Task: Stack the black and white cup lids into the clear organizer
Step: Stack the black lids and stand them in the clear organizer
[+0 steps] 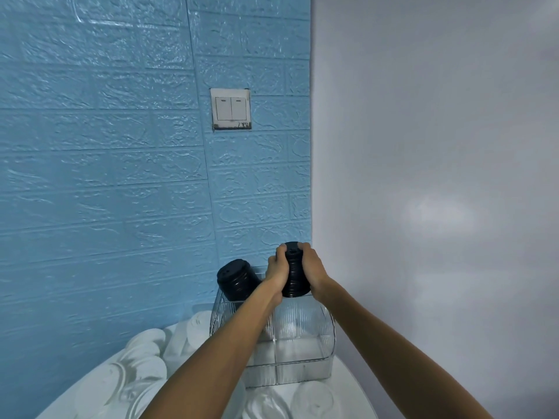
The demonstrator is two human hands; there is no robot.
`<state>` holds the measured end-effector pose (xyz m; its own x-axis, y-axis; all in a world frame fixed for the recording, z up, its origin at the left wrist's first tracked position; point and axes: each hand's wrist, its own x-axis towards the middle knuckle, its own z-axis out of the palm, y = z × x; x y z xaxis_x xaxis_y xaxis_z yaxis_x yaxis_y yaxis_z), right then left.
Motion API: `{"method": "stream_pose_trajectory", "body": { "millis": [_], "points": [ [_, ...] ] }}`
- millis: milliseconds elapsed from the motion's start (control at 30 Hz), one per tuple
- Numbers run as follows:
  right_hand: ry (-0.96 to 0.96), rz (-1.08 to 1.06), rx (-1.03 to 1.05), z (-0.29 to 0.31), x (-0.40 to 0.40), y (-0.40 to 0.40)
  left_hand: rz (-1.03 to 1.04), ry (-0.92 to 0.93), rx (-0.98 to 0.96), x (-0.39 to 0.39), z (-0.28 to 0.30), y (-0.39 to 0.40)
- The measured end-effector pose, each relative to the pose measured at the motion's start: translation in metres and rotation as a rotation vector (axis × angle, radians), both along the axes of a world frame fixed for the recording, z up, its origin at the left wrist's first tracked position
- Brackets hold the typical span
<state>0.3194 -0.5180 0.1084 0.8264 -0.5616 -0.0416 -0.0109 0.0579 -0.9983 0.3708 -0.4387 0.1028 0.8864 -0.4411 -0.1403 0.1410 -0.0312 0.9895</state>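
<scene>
A clear ribbed organizer (302, 355) stands on a white table near the wall corner. One stack of black cup lids (237, 279) leans tilted in its back left compartment. A second stack of black lids (295, 276) is held upright above the back right compartment, gripped on both sides by my left hand (276, 269) and my right hand (313, 272). Several white lids (142, 361) lie loose on the table to the left, and more white lids (311, 399) lie in front of the organizer.
A blue brick-pattern wall with a white double light switch (231, 108) is behind the organizer. A plain white wall (438, 176) runs close along the right. The white table's edge (367, 394) curves at the lower right.
</scene>
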Motion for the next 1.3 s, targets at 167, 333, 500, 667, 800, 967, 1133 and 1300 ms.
{"method": "stream_pose_trajectory", "body": {
  "millis": [167, 333, 500, 667, 800, 967, 1133, 1300],
  "points": [
    [0.104, 0.139, 0.127, 0.01, -0.01, -0.006, -0.001, -0.003, -0.004, 0.002, -0.004, -0.002],
    [0.198, 0.254, 0.218, 0.024, -0.017, -0.01, 0.031, 0.009, -0.038, 0.004, -0.007, -0.004],
    [0.313, 0.243, 0.124, 0.037, -0.019, -0.012, 0.043, -0.01, -0.056, 0.002, -0.008, -0.004],
    [0.44, 0.236, -0.074, 0.043, -0.013, -0.016, 0.036, 0.0, -0.071, 0.002, -0.008, -0.004],
    [0.511, 0.281, -0.151, 0.046, -0.008, -0.021, 0.027, 0.009, -0.098, 0.002, -0.009, -0.001],
    [0.538, 0.326, -0.214, 0.054, -0.011, -0.023, 0.029, 0.026, -0.123, 0.001, -0.007, 0.0],
    [0.565, 0.343, -0.261, 0.06, -0.016, -0.023, 0.066, 0.009, -0.119, -0.008, -0.002, 0.001],
    [0.552, 0.317, -0.285, 0.063, -0.017, -0.018, 0.112, 0.007, -0.121, -0.02, 0.004, 0.004]
  ]
}}
